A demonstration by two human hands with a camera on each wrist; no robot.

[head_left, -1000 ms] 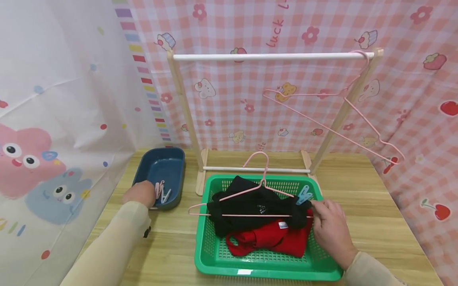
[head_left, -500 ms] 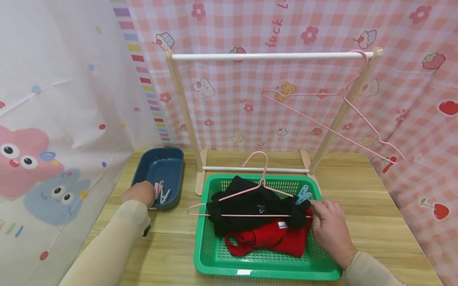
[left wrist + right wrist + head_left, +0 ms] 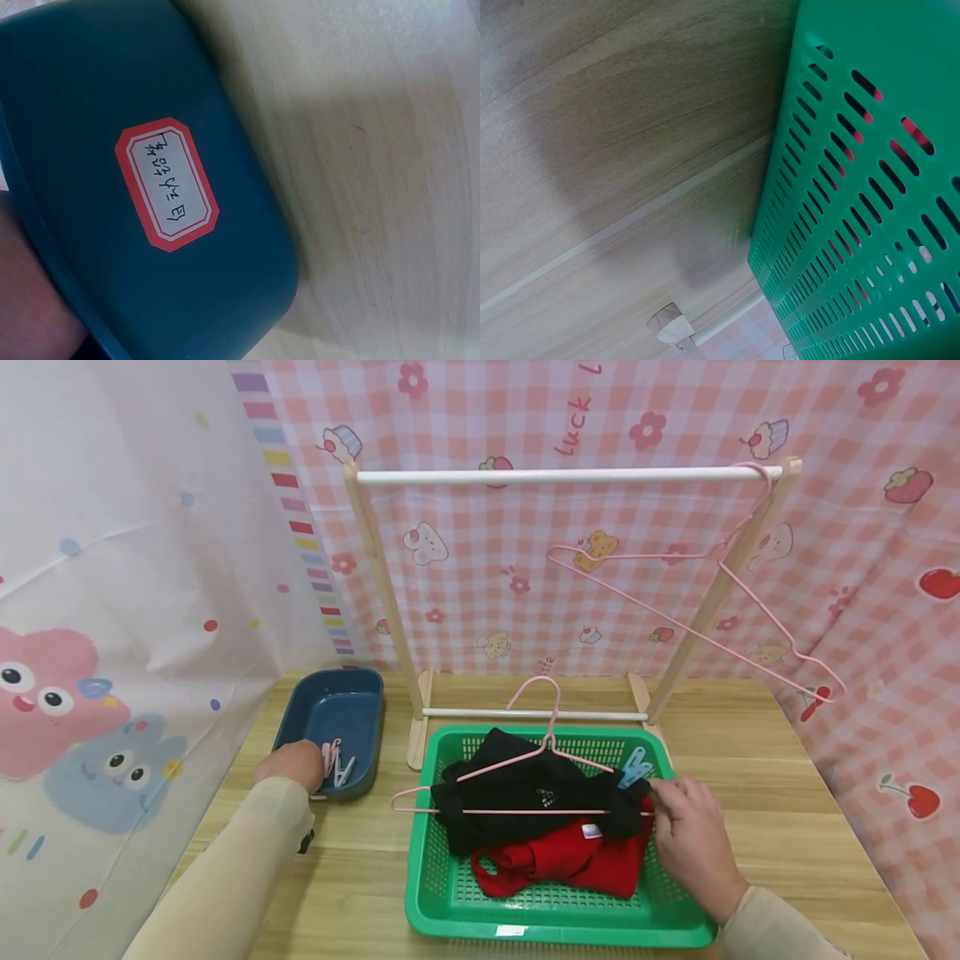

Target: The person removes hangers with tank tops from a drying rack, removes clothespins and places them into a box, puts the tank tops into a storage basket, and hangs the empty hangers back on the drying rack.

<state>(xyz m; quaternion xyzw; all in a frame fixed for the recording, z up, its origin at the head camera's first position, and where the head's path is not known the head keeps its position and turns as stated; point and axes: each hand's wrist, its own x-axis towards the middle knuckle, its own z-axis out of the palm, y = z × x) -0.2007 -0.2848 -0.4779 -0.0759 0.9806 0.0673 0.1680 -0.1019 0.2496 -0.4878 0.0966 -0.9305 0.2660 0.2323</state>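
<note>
My left hand [image 3: 292,766] reaches over the near left rim of a dark blue box [image 3: 358,689], its fingers hidden inside. Beside it in the box lie several clothespins [image 3: 342,768], pink and whitish. A green basket [image 3: 562,931] holds a black garment [image 3: 517,797] on a pink hanger [image 3: 551,735], above a red garment [image 3: 570,860]. A light blue clothespin [image 3: 636,767] is clipped at the hanger's right shoulder. My right hand [image 3: 693,835], at the basket's right rim, pinches the right edge of the black garment close to the hanger's end.
Behind the basket stands a wooden rack with a white rail [image 3: 555,477]. Another pink hanger [image 3: 720,560] hangs at its right end. In the left wrist view a red-bordered label [image 3: 169,184] is on the box's outer wall. Patterned curtains [image 3: 495,593] close off the back and sides.
</note>
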